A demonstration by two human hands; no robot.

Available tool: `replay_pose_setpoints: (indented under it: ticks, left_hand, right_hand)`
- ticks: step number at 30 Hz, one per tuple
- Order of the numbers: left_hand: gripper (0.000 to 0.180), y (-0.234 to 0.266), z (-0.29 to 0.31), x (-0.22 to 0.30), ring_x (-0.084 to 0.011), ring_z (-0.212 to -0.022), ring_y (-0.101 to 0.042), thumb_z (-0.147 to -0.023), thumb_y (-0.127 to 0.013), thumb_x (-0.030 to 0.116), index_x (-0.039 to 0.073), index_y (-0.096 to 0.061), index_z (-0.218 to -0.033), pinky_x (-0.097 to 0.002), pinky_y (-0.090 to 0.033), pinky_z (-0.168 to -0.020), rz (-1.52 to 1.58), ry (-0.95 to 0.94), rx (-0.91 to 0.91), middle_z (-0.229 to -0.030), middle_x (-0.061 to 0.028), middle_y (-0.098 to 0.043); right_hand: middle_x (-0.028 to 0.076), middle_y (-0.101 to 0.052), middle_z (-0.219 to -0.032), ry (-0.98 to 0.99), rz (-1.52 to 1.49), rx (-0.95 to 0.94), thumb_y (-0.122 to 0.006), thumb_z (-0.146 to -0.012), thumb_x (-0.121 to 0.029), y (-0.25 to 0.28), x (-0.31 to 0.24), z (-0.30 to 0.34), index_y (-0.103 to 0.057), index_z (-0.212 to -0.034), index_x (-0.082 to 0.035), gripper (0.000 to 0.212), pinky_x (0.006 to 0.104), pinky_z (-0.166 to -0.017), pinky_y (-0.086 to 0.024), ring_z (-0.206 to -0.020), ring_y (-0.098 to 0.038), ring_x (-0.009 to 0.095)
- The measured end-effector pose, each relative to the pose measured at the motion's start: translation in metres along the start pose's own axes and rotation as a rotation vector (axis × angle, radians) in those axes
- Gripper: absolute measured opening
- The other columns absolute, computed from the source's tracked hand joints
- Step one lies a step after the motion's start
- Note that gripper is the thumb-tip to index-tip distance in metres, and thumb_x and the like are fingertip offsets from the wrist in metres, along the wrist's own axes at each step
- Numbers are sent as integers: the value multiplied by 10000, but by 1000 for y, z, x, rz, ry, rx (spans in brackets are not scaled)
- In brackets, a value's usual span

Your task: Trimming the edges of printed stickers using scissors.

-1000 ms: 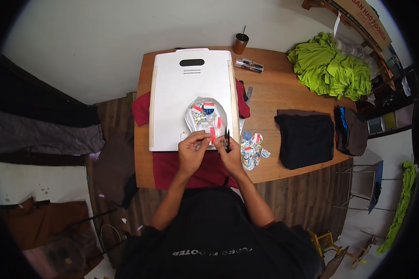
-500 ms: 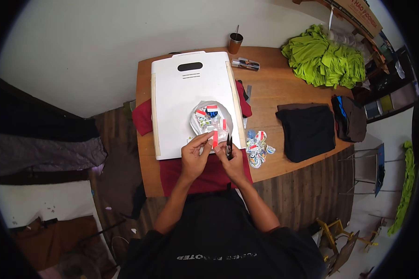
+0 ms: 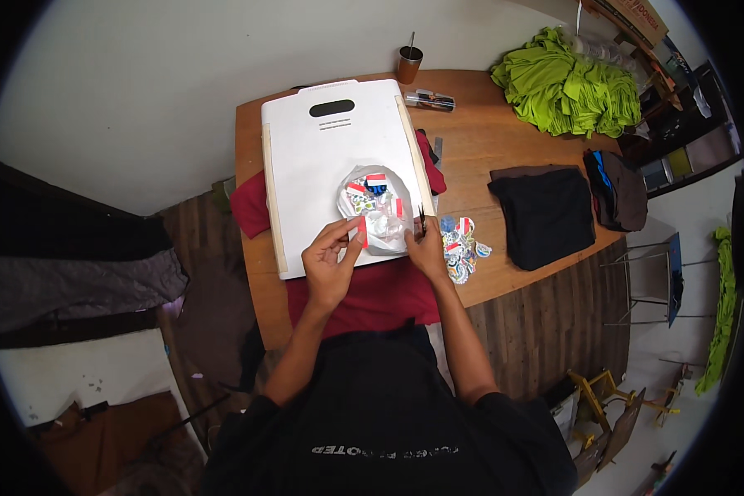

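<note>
My left hand (image 3: 331,258) is closed, with a small red-and-white cutout (image 3: 364,233) pinched between thumb and fingers at the near-left rim of a white plastic bag (image 3: 344,174). Inside the opened bag lie several colourful cutouts (image 3: 376,183), some of them red and white. On the bag's right side, my right hand (image 3: 426,250) is closed round dark scissors (image 3: 422,217), blades pointing away from me. Its fingertips are near the bag's rim; whether they grip it I cannot tell. The bag rests on a white board (image 3: 302,182) with an oval slot.
Right of the board lies a pile of cutouts (image 3: 465,248) on the wooden table (image 3: 471,157). Folded black cloth (image 3: 541,217) and bright green fabric (image 3: 566,87) lie further right. A brown cup (image 3: 409,64) stands at the back. Maroon cloth (image 3: 364,298) sticks out under the board.
My hands have moved apart: the left has shifted left with the red-and-white cutout, the right has moved right and up with the scissors. More of the bag's opening shows between them.
</note>
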State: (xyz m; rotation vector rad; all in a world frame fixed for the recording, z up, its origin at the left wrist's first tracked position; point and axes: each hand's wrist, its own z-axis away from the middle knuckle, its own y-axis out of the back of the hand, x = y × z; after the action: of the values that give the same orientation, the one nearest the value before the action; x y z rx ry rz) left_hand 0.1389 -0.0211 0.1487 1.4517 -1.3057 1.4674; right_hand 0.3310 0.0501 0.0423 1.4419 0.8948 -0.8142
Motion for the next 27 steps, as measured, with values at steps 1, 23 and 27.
replay_pose_setpoints:
  ticks: [1, 23, 27]
  left_hand:
    - [314, 1, -1, 0, -113, -978, -612, -891, -662, -48, -46, -647, -1204, -229, -495, -851, -17, -17, -3, -1167, -130, -632]
    - [372, -7, -3, -14, -132, -999, -622, -918, -608, -66, -71, -569, -1288, -264, -511, -886, 98, 62, -21, -1255, -148, -600]
    - [353, -7, -6, -16, -133, -1008, -621, -928, -601, -52, -74, -571, -1280, -265, -508, -892, 68, 55, -10, -1245, -148, -608]
  right_hand:
    - [154, -526, -921, 9, -6, -25, -698, -836, -126, -1, -3, 3, -533, -1041, 53, 318, 372, -676, -483, -740, -566, 269]
    - [-61, -552, -678, -119, -605, -240, -684, -917, -152, -14, -84, 45, -642, -898, -32, 129, 175, -525, -300, -570, -376, -5]
    - [-73, -538, -682, -106, -592, -231, -682, -912, -135, -12, -80, 52, -639, -894, -32, 113, 173, -531, -300, -578, -378, -7]
